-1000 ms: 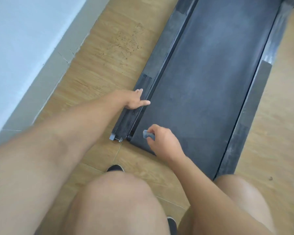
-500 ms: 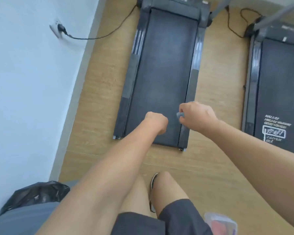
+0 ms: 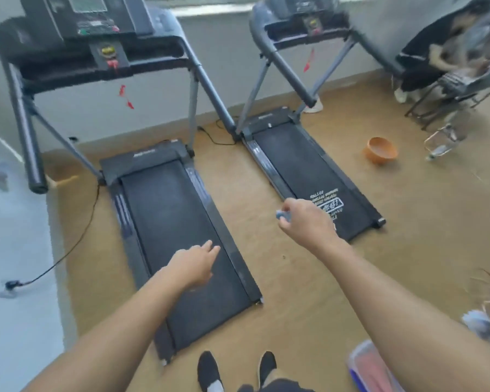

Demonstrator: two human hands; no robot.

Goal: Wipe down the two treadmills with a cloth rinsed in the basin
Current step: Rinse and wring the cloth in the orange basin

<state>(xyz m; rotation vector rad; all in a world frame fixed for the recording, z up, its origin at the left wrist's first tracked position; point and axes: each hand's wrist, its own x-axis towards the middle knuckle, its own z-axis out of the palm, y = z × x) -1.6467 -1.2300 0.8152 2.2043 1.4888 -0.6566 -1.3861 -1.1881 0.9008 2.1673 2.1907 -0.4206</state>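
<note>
The left hand (image 3: 194, 264) hovers over the left treadmill (image 3: 178, 222) with fingers straight and holding nothing; half a second ago it was a fist. The right hand (image 3: 306, 222) pinches a small blue-grey cloth (image 3: 282, 215) above the floor beside the right treadmill (image 3: 294, 162). An orange basin (image 3: 381, 151) sits further right, its contents unclear.

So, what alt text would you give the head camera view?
A person faces a left treadmill and a right treadmill side by side, gripping a small blue-grey cloth in the right hand, the left hand open. An orange bowl sits on the wooden floor to the right.
</note>
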